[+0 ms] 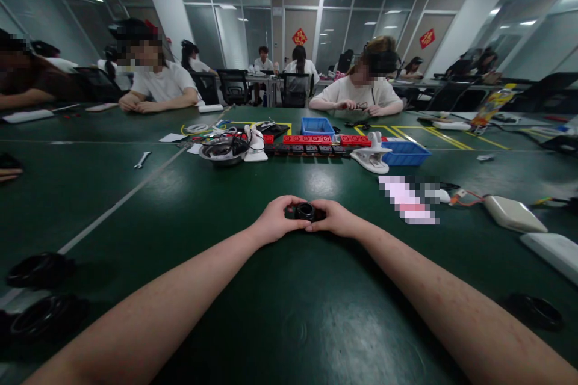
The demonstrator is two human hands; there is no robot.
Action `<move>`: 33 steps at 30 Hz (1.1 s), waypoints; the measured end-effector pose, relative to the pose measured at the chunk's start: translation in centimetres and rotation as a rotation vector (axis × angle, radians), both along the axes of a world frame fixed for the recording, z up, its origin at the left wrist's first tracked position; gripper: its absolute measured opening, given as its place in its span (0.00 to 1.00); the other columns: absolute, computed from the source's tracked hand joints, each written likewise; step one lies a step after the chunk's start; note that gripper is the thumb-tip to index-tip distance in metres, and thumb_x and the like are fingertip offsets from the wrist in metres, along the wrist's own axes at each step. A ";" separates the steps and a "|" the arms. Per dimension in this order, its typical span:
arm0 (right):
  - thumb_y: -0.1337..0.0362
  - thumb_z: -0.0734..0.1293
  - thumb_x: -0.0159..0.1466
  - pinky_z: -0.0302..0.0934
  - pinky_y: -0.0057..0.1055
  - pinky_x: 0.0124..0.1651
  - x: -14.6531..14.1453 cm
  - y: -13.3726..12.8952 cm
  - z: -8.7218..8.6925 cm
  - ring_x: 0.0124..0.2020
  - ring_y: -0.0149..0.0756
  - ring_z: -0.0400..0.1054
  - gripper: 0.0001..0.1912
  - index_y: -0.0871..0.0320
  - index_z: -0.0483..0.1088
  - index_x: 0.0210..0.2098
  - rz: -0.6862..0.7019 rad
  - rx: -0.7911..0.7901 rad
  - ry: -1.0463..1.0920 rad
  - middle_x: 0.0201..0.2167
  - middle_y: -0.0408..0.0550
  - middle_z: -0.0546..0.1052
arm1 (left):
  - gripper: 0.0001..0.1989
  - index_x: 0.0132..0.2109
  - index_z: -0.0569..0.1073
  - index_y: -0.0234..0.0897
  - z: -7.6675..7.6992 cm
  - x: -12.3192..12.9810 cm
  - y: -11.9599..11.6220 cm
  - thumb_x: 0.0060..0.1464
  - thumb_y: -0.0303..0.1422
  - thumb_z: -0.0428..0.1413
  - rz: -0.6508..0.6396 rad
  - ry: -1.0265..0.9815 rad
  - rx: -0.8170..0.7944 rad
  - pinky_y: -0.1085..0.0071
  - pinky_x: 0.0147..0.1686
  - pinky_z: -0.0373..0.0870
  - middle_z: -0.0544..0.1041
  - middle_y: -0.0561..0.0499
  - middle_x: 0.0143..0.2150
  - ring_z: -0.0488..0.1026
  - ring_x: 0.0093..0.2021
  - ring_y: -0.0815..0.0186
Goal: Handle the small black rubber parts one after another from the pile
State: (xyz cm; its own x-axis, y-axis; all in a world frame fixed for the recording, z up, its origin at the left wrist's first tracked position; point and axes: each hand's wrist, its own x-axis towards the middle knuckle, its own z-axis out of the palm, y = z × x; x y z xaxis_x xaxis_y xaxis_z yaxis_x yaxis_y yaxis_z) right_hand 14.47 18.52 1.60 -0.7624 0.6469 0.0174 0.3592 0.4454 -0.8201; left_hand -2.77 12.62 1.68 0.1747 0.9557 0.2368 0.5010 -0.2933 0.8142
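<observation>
A small black part with a round, ring-like opening point(306, 212) sits between my two hands, low over the green table. My left hand point(277, 221) curls round its left side, thumb in front. From the other side my right hand point(335, 218) grips it, and the two thumbs almost meet at its near edge. Fingers cover much of the part, so its full shape is hidden. Similar black ring-shaped parts lie at the left, one point(40, 269) behind another point(47, 317). One more black ring-shaped part point(535, 311) rests beside my right forearm.
Across the table stand a red-and-black row of sockets point(307, 141), a metal bowl point(221, 159), blue bins point(406, 153) and a white clip stand point(372, 156). A wrench point(142, 160) lies left. White power banks point(515, 213) and cables are at right. Other people sit opposite.
</observation>
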 end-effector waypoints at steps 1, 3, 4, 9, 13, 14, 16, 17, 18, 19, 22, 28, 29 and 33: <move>0.62 0.69 0.45 0.52 0.24 0.26 0.0 0.0 0.0 0.24 0.27 0.58 0.15 0.61 0.66 0.31 -0.013 0.008 -0.008 0.23 0.39 0.65 | 0.21 0.41 0.69 0.35 0.0 0.0 0.0 0.37 0.36 0.61 0.008 -0.007 -0.003 0.70 0.36 0.64 0.70 0.49 0.38 0.67 0.37 0.65; 0.61 0.70 0.45 0.51 0.23 0.25 -0.1 -0.2 0.0 0.24 0.27 0.57 0.15 0.61 0.65 0.29 -0.046 0.051 -0.027 0.21 0.38 0.63 | 0.21 0.41 0.69 0.35 0.0 0.2 0.0 0.36 0.36 0.62 0.027 -0.008 -0.006 0.70 0.35 0.64 0.70 0.50 0.38 0.67 0.37 0.65; 0.60 0.70 0.44 0.50 0.23 0.25 -0.1 -0.3 0.0 0.24 0.27 0.57 0.15 0.61 0.64 0.28 -0.063 0.083 -0.040 0.21 0.38 0.63 | 0.21 0.40 0.69 0.35 0.0 0.2 -0.1 0.36 0.35 0.62 0.041 0.000 -0.005 0.70 0.35 0.64 0.70 0.50 0.38 0.67 0.37 0.65; 0.56 0.69 0.44 0.48 0.23 0.23 -0.6 -0.9 -0.2 0.24 0.28 0.57 0.18 0.59 0.61 0.26 -0.178 0.279 -0.130 0.22 0.39 0.64 | 0.17 0.37 0.69 0.36 0.4 1.0 -0.7 0.37 0.35 0.61 0.164 0.072 0.031 0.70 0.34 0.64 0.70 0.51 0.36 0.67 0.36 0.65; 0.55 0.67 0.46 0.46 0.24 0.22 -1.6 -1.5 -0.4 0.23 0.28 0.58 0.16 0.59 0.60 0.26 -0.276 0.407 -0.247 0.23 0.42 0.66 | 0.16 0.36 0.67 0.37 0.2 1.6 -1.1 0.38 0.36 0.59 0.280 0.142 0.116 0.69 0.34 0.64 0.70 0.51 0.35 0.67 0.37 0.64; 0.56 0.67 0.47 0.46 0.24 0.22 -1.8 -1.8 -0.3 0.23 0.29 0.59 0.15 0.59 0.60 0.26 -0.306 0.437 -0.280 0.23 0.43 0.67 | 0.15 0.36 0.67 0.37 0.1 1.6 -1.1 0.39 0.36 0.59 0.291 0.154 0.142 0.68 0.35 0.64 0.69 0.51 0.35 0.67 0.37 0.64; 0.57 0.65 0.49 0.48 0.25 0.24 -2.2 -2.3 -0.1 0.25 0.31 0.61 0.12 0.59 0.62 0.27 -0.356 0.498 -0.335 0.25 0.46 0.69 | 0.14 0.36 0.66 0.37 -0.1 1.6 -1.1 0.39 0.35 0.58 0.297 0.167 0.179 0.68 0.36 0.64 0.69 0.51 0.34 0.66 0.37 0.64; 0.57 0.64 0.50 0.49 0.26 0.25 -2.3 -2.6 0.0 0.26 0.32 0.61 0.12 0.60 0.63 0.27 -0.375 0.522 -0.359 0.26 0.47 0.69 | 0.14 0.36 0.66 0.37 -0.1 1.6 -1.1 0.39 0.35 0.58 0.294 0.168 0.185 0.68 0.36 0.64 0.69 0.51 0.35 0.66 0.37 0.64; 0.56 0.64 0.51 0.50 0.27 0.27 -2.3 -2.8 0.2 0.27 0.34 0.62 0.12 0.60 0.63 0.27 -0.386 0.536 -0.380 0.27 0.49 0.69 | 0.14 0.36 0.66 0.37 0.0 1.5 -1.1 0.39 0.35 0.58 0.286 0.166 0.181 0.68 0.36 0.64 0.69 0.51 0.35 0.66 0.37 0.64; 0.55 0.64 0.51 0.52 0.28 0.28 -2.2 -2.8 0.4 0.29 0.36 0.63 0.13 0.60 0.64 0.27 -0.385 0.539 -0.393 0.28 0.50 0.70 | 0.14 0.36 0.66 0.37 0.1 1.3 -1.1 0.39 0.35 0.58 0.272 0.158 0.170 0.69 0.35 0.64 0.69 0.51 0.35 0.66 0.37 0.64; 0.52 0.66 0.47 0.55 0.30 0.32 -1.3 -2.6 0.8 0.33 0.39 0.64 0.20 0.61 0.66 0.34 -0.273 0.481 -0.338 0.31 0.50 0.70 | 0.14 0.36 0.67 0.37 0.4 0.8 -1.1 0.39 0.34 0.58 0.187 0.128 0.124 0.70 0.34 0.64 0.69 0.52 0.35 0.66 0.36 0.65; 0.61 0.69 0.47 0.57 0.32 0.41 0.3 -1.2 1.5 0.39 0.35 0.64 0.28 0.59 0.62 0.46 0.001 0.157 -0.013 0.40 0.48 0.70 | 0.17 0.38 0.68 0.37 0.8 -0.2 -0.7 0.38 0.36 0.59 0.024 0.113 0.049 0.71 0.34 0.63 0.69 0.52 0.36 0.66 0.35 0.66; 0.62 0.69 0.47 0.57 0.33 0.42 0.3 -1.1 1.5 0.39 0.35 0.64 0.27 0.60 0.63 0.46 0.022 0.113 0.007 0.39 0.48 0.70 | 0.17 0.38 0.68 0.37 0.8 -0.4 -0.6 0.38 0.37 0.59 0.005 0.114 0.038 0.71 0.33 0.63 0.68 0.52 0.36 0.66 0.35 0.66; 0.64 0.69 0.47 0.58 0.33 0.43 0.1 -0.8 1.3 0.38 0.36 0.65 0.23 0.61 0.66 0.43 0.112 -0.023 0.013 0.37 0.46 0.72 | 0.18 0.39 0.68 0.37 0.8 -0.7 -0.5 0.38 0.37 0.59 -0.056 0.112 0.036 0.72 0.32 0.63 0.68 0.52 0.37 0.66 0.36 0.65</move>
State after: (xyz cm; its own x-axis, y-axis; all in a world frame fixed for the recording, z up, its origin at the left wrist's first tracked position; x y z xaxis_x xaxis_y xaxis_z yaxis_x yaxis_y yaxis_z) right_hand 14.52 17.70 2.89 -0.8297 0.5581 0.0142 0.2972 0.4631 -0.8350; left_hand -3.43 12.16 2.48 0.2549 0.9350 0.2467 0.5703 -0.3514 0.7424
